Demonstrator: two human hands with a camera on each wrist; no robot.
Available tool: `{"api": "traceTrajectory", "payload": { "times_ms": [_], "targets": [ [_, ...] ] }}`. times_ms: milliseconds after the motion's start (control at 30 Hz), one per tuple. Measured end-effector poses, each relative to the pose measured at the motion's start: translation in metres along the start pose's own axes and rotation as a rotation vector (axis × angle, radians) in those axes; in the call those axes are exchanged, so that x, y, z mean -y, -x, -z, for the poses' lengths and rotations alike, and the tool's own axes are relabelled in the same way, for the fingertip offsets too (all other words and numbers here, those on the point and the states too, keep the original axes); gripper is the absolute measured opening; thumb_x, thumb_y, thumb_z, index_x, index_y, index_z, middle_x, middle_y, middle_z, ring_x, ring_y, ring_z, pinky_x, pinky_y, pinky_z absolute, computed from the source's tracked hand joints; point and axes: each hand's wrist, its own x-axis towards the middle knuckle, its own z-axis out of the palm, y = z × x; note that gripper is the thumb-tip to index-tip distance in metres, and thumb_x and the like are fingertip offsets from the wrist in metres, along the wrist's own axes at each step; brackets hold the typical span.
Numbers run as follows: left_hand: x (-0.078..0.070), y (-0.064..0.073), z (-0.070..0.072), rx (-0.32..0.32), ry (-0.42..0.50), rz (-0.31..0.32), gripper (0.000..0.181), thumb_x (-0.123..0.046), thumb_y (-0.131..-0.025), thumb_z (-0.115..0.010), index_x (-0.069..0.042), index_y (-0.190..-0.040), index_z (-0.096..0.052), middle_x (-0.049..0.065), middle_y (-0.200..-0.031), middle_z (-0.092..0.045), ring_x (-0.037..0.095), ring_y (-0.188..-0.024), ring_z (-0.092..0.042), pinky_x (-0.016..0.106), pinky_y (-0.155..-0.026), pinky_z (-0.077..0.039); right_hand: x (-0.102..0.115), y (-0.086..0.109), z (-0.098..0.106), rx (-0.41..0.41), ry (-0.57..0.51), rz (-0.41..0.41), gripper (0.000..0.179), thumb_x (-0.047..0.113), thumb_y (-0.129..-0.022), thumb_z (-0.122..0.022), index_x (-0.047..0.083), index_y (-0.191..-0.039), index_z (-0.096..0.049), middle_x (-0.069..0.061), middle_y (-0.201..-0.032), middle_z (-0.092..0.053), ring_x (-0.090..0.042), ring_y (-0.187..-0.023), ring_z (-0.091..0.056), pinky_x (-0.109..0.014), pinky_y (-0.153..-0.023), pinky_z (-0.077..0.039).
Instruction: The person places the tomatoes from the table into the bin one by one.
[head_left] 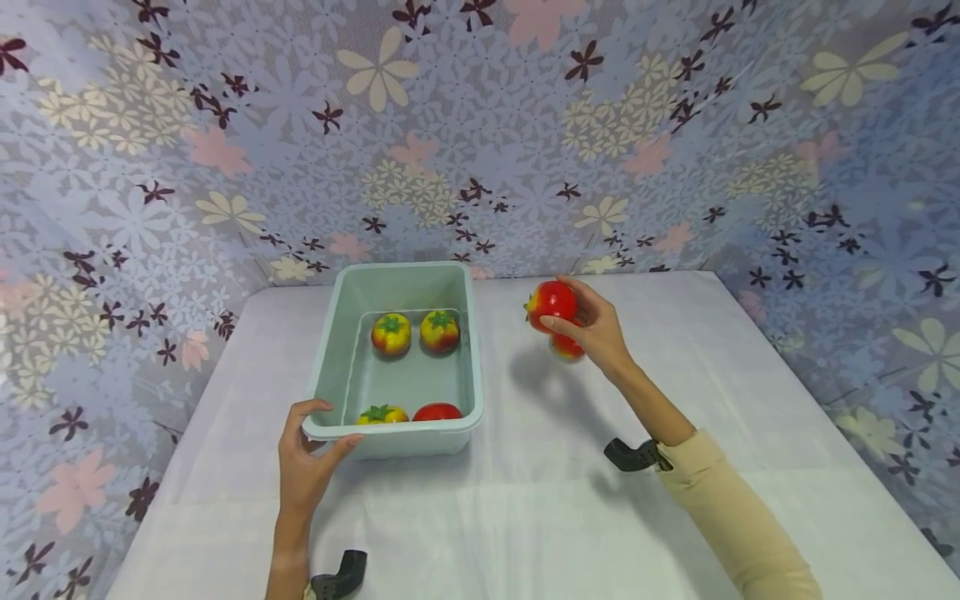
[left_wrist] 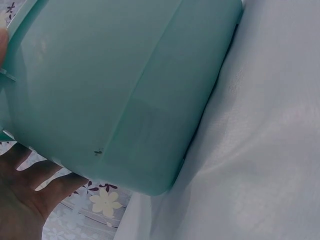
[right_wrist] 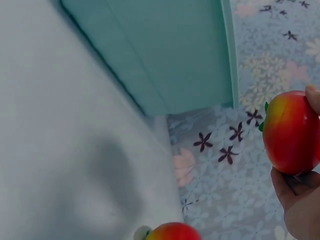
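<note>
My right hand (head_left: 596,329) holds a glossy red tomato (head_left: 552,306) with a green leafy top above the table, right of a pale green plastic bin (head_left: 476,350). In the right wrist view, the thumb and fingers grip this tomato (right_wrist: 290,132) from above and below. Another red tomato (head_left: 567,348) shows below it, partly hidden by the hand. My left hand (head_left: 303,458) grips the bin's near left corner, thumb at the front rim and fingers over the left side. Inside the bin lie two yellow-red tomatoes (head_left: 392,335) farther back, and a yellowish one (head_left: 382,414) and a red one (head_left: 438,412) behind the front wall.
A white cloth covers the table (head_left: 540,517). Flower-patterned fabric (head_left: 480,125) rises behind it and at both sides. The bin's tall walls stand between the two hands, close to the back edge. Dark devices (head_left: 632,455) are strapped on the wrists.
</note>
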Motion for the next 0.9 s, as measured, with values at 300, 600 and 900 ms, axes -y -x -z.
{"api": "traceTrajectory", "payload": {
  "times_ms": [300,600,900],
  "targets": [
    [-0.003,-0.001,0.001,0.014,0.005,-0.026,0.053,0.01,-0.066,-0.08,0.003,-0.113,-0.056,-0.001,-0.108,-0.057,0.005,-0.087,-0.05,0.016,-0.066,-0.048,0.019,-0.003,-0.007,0.047,-0.03,0.038,0.064,0.011,-0.088,-0.071,0.011,-0.146,-0.043,-0.014,-0.143,-0.05,-0.025,-0.128,-0.049,-0.034,-0.102,-0.046],
    [0.0,0.001,0.001,0.013,-0.006,-0.011,0.056,0.012,-0.064,-0.081,0.002,-0.114,-0.056,-0.005,-0.109,-0.056,0.005,-0.088,-0.05,0.017,-0.066,-0.047,0.035,-0.007,-0.033,0.146,-0.093,0.113,0.062,0.002,-0.086,-0.071,0.004,-0.142,-0.046,-0.017,-0.139,-0.052,-0.022,-0.118,-0.055,-0.024,-0.094,-0.05],
    [0.0,0.001,-0.001,-0.001,-0.012,0.041,0.057,0.011,-0.063,-0.081,-0.007,-0.112,-0.057,0.006,-0.111,-0.057,0.012,-0.09,-0.052,0.019,-0.066,-0.047,0.05,-0.006,-0.064,0.296,-0.143,0.121,0.066,0.001,-0.085,-0.072,0.005,-0.145,-0.043,-0.013,-0.144,-0.049,-0.032,-0.126,-0.052,-0.036,-0.092,-0.052]
  ]
}}
